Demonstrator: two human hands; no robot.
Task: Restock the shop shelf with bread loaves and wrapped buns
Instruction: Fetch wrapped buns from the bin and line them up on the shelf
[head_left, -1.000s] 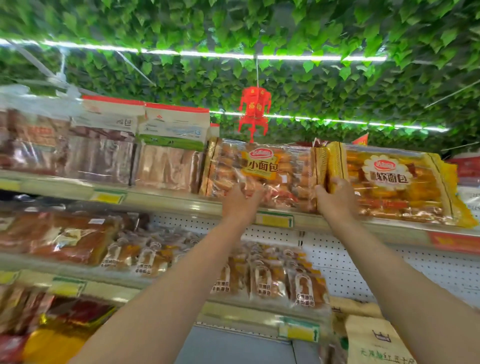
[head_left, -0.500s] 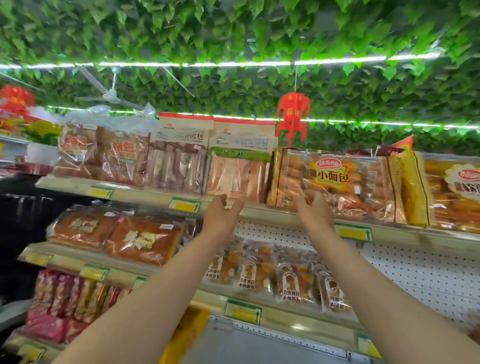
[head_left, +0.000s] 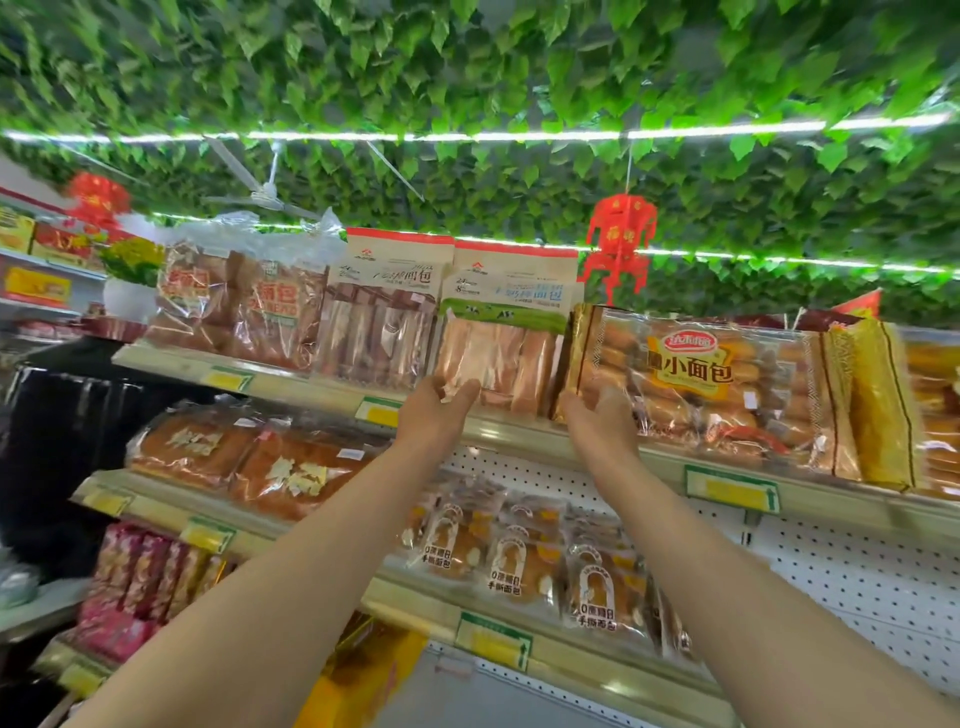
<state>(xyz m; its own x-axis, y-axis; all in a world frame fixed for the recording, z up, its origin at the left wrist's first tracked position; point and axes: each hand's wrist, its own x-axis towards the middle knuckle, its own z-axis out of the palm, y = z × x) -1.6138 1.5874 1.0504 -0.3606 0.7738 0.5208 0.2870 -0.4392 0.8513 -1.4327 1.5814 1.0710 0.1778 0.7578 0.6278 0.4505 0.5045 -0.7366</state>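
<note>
Crinkly film: we're at the top shelf (head_left: 519, 434), both arms raised to the packs standing along its front edge.
left hand (head_left: 434, 410): palm up, fingers loosely curled under the bottom edge of the green-banded bread pack (head_left: 506, 332); touching, not clamped as far as we can see.
right hand (head_left: 597, 421): fingers curled at the lower left corner of the small-bun bag (head_left: 696, 384); can't tell if it's pinching the film or just pressing it.
location: both packs upright on the top shelf, side by side, touching; more loaves (head_left: 249, 457) and wrapped buns (head_left: 524, 561) on the shelves below.
handling, our guess: light, soft, squashes easily; film is slick and noisy.
grip: we'd support from below and hold the sealed edges or corners, not the middle.
risk: tall packs tip forward off the lip if nudged.
</note>
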